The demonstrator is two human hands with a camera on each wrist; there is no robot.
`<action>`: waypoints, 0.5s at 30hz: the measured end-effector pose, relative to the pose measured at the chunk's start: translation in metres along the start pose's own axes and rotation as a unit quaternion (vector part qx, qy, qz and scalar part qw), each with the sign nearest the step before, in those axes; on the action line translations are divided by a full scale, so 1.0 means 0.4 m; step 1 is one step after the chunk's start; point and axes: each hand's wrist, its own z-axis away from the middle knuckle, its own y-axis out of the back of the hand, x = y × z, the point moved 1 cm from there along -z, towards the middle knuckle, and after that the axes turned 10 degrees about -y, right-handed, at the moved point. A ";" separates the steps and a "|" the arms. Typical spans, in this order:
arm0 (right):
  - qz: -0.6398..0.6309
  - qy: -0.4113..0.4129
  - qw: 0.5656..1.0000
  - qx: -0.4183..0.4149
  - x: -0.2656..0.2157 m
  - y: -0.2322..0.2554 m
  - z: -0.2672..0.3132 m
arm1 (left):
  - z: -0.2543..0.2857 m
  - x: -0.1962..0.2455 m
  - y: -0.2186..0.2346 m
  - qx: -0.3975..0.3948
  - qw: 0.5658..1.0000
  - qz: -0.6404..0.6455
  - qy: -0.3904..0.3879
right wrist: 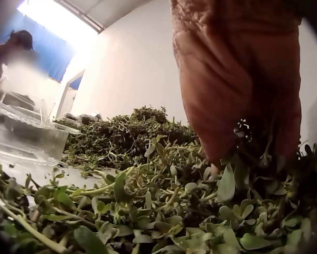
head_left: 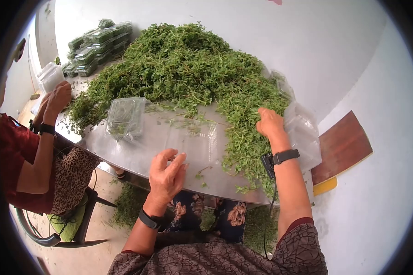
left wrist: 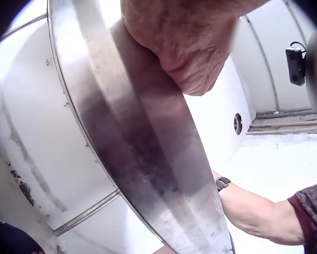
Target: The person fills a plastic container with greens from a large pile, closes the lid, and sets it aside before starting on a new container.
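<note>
A large heap of green leafy stems [head_left: 179, 64] covers much of the metal table [head_left: 147, 158]. My right hand [head_left: 270, 123] is at the heap's right part; in the right wrist view the fingers of this hand [right wrist: 238, 90] reach down into the stems [right wrist: 148, 201] and pinch some, their tips partly hidden. My left hand [head_left: 166, 176] hangs over the table's front edge, fingers loosely bent and holding nothing. Beyond it lies a clear plastic container [head_left: 192, 140], see-through against the metal. In the left wrist view, part of the left hand [left wrist: 185, 42] shows above the table.
A clear box with greens [head_left: 125, 117] stands left of centre. Filled boxes [head_left: 96, 46] are stacked at the back left. Clear empty containers [head_left: 303, 133] stand at the right edge. At the left, another person in red [head_left: 32, 165] holds clear containers [head_left: 50, 77].
</note>
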 end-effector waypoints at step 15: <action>-0.362 -0.005 0.931 0.053 0.062 0.066 0.054 | 0.002 0.007 0.001 -0.017 0.999 0.008 0.032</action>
